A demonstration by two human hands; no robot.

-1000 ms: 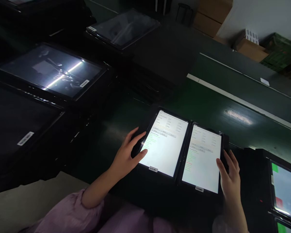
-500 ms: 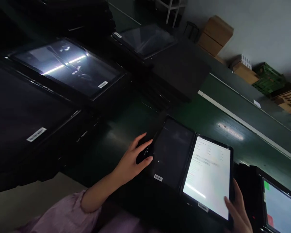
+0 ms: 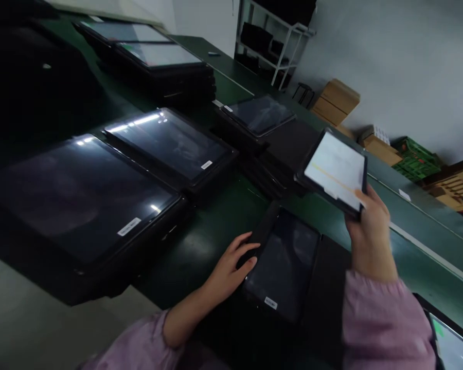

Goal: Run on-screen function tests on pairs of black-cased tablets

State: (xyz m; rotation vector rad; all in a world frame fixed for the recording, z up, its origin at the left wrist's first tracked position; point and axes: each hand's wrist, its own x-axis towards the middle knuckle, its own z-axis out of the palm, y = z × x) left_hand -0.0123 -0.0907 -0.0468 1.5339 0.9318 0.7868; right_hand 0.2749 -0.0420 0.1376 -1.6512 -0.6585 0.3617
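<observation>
My right hand (image 3: 370, 221) grips a lit tablet (image 3: 335, 167) by its near right edge. The tablet is raised and tilted, its white screen facing me, over the right end of a dark stack (image 3: 289, 149). Fingers apart, my left hand (image 3: 233, 267) rests at the left edge of a dark-screened tablet (image 3: 287, 262) with a small white label at its near end. A black cover (image 3: 327, 293) lies flat to the right of that tablet. The undersides of my left fingers are hidden.
Stacks of dark-screened tablets (image 3: 170, 144) (image 3: 85, 200) stand on the green table (image 3: 208, 241) to the left. Lit tablets (image 3: 158, 54) top another stack at the back. A tablet (image 3: 457, 341) shows at the lower right. Cartons (image 3: 335, 103) and a green crate (image 3: 416, 159) are by the wall.
My right hand has lifted the lit tablet from beside the dark one and carried it up and away from me. My left hand has stayed at the dark tablet's edge. The view has shifted.
</observation>
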